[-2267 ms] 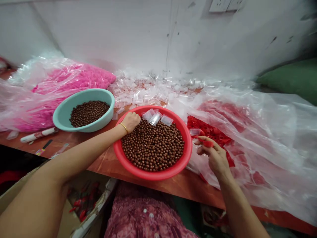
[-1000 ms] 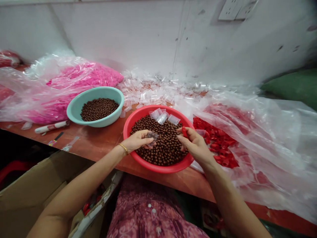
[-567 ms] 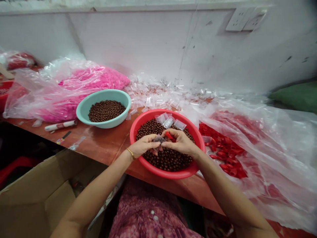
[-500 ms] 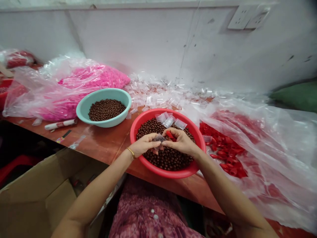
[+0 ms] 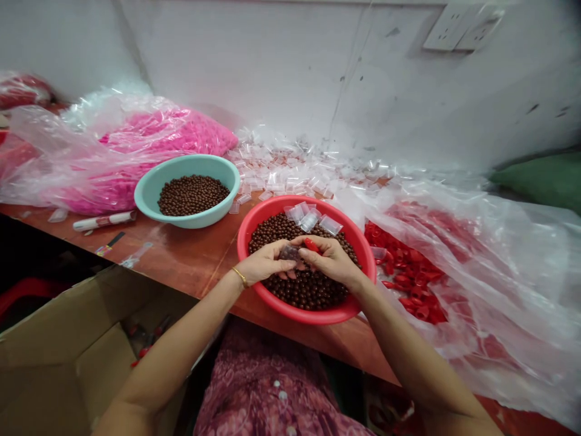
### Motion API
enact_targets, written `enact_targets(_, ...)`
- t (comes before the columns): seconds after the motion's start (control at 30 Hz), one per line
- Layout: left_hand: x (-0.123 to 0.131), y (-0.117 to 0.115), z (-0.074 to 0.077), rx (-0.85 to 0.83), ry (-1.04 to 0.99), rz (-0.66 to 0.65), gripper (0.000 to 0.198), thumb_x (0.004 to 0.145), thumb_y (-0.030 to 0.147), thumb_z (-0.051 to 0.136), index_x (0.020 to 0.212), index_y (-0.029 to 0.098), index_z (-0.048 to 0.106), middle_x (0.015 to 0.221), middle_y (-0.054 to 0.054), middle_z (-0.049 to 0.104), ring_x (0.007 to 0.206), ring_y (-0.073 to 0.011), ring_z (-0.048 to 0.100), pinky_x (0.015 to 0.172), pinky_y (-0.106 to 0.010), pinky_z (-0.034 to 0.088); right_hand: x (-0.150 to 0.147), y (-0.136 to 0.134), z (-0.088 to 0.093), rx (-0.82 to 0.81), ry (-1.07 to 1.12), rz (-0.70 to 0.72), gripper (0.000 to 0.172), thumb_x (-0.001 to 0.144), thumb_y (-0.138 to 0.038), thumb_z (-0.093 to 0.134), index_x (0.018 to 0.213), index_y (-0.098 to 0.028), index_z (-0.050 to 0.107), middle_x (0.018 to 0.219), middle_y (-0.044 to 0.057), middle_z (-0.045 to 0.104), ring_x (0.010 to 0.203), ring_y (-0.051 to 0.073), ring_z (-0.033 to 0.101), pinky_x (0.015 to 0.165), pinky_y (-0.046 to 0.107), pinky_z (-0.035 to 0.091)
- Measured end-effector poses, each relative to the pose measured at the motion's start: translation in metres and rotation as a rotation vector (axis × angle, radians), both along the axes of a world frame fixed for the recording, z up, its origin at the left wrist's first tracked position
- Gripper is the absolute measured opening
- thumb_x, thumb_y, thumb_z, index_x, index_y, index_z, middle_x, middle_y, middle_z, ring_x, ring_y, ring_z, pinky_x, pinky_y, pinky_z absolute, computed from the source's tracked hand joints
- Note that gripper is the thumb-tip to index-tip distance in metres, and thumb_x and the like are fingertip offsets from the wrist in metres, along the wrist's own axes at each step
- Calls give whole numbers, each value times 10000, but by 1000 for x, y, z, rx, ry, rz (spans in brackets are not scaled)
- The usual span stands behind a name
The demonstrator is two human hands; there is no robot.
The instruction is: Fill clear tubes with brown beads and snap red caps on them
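Observation:
A red bowl (image 5: 359,254) full of small brown balls (image 5: 308,290) sits at the table's front edge. Both my hands meet above it. My left hand (image 5: 263,266) pinches a small clear plastic bag (image 5: 289,252) that holds a few brown balls. My right hand (image 5: 333,261) is closed on a small red plastic piece (image 5: 311,244) and touches the bag. A few empty clear bags (image 5: 308,217) lie on the balls at the bowl's far side.
A teal bowl (image 5: 154,184) of brown balls stands to the left. Behind it lies a bag of pink pieces (image 5: 136,145). Loose clear bags (image 5: 290,166) cover the back. Red pieces (image 5: 408,278) lie in plastic sheeting on the right. An open cardboard box (image 5: 54,357) is below left.
My left hand lifted a small bag from the bowl's far side. My right hand brought a red piece over from the right pile. Both hands now meet over the red bowl.

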State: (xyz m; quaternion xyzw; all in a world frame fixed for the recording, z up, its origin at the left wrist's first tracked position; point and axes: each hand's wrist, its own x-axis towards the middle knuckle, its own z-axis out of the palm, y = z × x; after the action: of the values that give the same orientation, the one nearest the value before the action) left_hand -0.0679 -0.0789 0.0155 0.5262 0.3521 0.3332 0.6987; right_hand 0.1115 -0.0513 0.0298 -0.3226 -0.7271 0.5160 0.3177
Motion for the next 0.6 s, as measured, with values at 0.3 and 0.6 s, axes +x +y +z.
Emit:
enact_targets(0.3, 0, -3, 3, 39, -110, 167, 439, 654, 377, 706, 966, 165, 482, 833, -28, 645, 634, -100, 603, 581, -212, 459, 5, 4, -8, -96, -60, -268, 377, 747, -482, 592, 974, -181, 587, 517, -79, 386, 393, 65, 340, 352, 194, 308)
enact_targets(0.6, 7, -6, 1, 162, 54, 296, 328, 634, 220, 668, 911, 161, 502, 690, 57, 515, 551, -56, 490, 520, -187, 422, -1, 0, 15, 155, -41, -94, 293, 745, -329, 631, 998, -182, 626, 725, -14, 601, 652, 116, 547, 632, 247, 443)
